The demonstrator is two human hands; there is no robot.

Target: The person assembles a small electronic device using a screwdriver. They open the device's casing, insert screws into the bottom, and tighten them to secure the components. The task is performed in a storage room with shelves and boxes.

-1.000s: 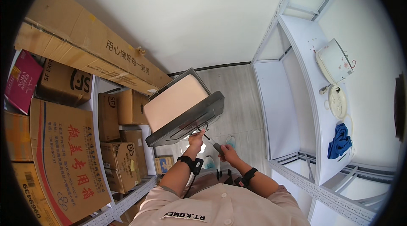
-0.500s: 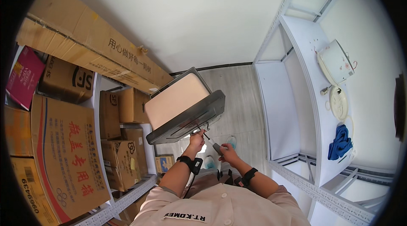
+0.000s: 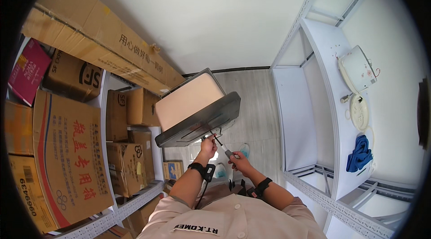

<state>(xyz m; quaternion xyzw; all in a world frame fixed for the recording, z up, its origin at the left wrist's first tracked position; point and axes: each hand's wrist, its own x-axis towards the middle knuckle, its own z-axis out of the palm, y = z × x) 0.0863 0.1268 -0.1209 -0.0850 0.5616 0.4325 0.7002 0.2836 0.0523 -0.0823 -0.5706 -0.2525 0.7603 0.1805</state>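
My right hand (image 3: 240,162) is closed round the grey handle of a screwdriver-like tool (image 3: 230,154), its shaft slanting up and left. My left hand (image 3: 208,145) is closed near thin dark rods (image 3: 217,135) at the near edge of a large dark grey panel (image 3: 197,122); its fingertips are too small to make out. Behind the panel sits a bulky beige padded block (image 3: 191,101) in a dark frame. The assembly tilts across my front, and its support is hidden. Black bands with small devices are strapped to both wrists.
Cardboard boxes (image 3: 74,149) fill the shelves on the left, with a long carton (image 3: 105,46) lying above them. To the right stands a white metal shelf (image 3: 325,50) holding a white flower-patterned container (image 3: 359,68), a cream lid (image 3: 358,111) and a blue cloth (image 3: 359,153).
The tool and both hands keep nearly the same place against the panel. The whole view has shifted slightly.
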